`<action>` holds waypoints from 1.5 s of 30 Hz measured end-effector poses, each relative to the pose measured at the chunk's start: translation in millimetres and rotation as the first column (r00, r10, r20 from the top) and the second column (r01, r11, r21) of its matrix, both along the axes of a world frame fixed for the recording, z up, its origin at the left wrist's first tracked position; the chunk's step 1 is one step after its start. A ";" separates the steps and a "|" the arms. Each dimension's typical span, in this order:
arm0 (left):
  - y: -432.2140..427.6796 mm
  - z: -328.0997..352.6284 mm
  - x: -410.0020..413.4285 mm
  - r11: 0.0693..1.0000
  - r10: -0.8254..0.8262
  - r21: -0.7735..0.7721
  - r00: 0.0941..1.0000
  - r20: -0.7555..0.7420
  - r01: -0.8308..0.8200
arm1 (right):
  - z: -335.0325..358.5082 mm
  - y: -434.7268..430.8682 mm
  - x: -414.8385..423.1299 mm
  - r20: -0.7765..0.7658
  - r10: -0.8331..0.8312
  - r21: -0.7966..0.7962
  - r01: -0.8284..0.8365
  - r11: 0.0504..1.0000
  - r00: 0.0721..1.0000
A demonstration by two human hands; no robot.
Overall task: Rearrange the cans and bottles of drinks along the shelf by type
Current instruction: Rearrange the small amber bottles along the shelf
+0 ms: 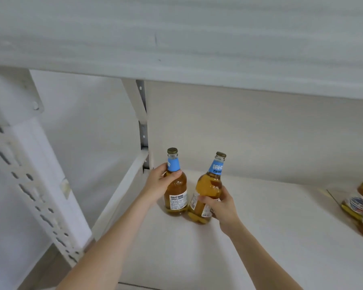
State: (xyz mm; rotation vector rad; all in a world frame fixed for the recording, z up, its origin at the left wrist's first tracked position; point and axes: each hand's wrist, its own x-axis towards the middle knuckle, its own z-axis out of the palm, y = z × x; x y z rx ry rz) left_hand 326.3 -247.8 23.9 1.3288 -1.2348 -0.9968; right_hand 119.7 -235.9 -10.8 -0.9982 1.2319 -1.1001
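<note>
A: How far along with the sorting?
B: Early, seemingly. Gripping one amber bottle [176, 198] at the shoulder with the left hand [158, 182], fingers and thumb curled round the glass. Standing upright on the shelf [270, 227], at its left end, near the back post [144, 133].
A: And on the other side?
B: Clasping a second bottle [208, 184] of the same blue-collared kind round the belly with the right hand [221, 208]. Tilted rightwards, base low and just beside the first; hard to say whether resting on the board or a shade off it.
A: So one type begun at that end?
B: Looks that way. Left to do: setting that second one straight. After that, dealing with the blurred bottles [358, 204] at the far right edge, well apart from these two. No cans in view, so no judging the rest of the row
</note>
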 end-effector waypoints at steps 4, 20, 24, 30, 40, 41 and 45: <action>16.9 -1.9 -3.3 1.000 0.013 0.023 0.997 -0.071 -0.011 | 5.9 25.5 -13.5 0.014 -0.026 0.055 0.025 0.998 1.000; 70.3 1.3 -56.9 0.991 -0.040 0.120 0.983 -0.180 0.062 | 25.7 98.9 -73.4 0.063 -0.050 0.080 0.044 0.996 0.997; 89.0 7.5 -83.7 0.992 -0.040 0.107 0.980 -0.197 0.063 | 30.1 118.8 -101.4 0.057 -0.063 0.076 0.059 0.995 0.996; 123.3 13.5 -136.3 0.993 -0.045 0.100 0.975 -0.216 0.068 | 34.5 157.0 -155.6 0.030 -0.077 0.069 0.074 0.995 0.997; 162.5 11.3 -244.1 0.988 -0.095 0.100 0.976 -0.196 0.116 | 34.1 205.1 -261.0 -0.023 -0.084 0.044 0.085 0.995 0.996; 161.8 12.1 -255.2 0.987 -0.106 0.098 0.976 -0.192 0.127 | 33.6 206.0 -271.3 -0.023 -0.091 0.043 0.092 0.995 0.996; 150.4 16.2 -298.7 0.982 -0.154 0.078 0.972 -0.181 0.170 | 31.1 203.1 -313.3 -0.019 -0.131 0.044 0.132 0.990 0.991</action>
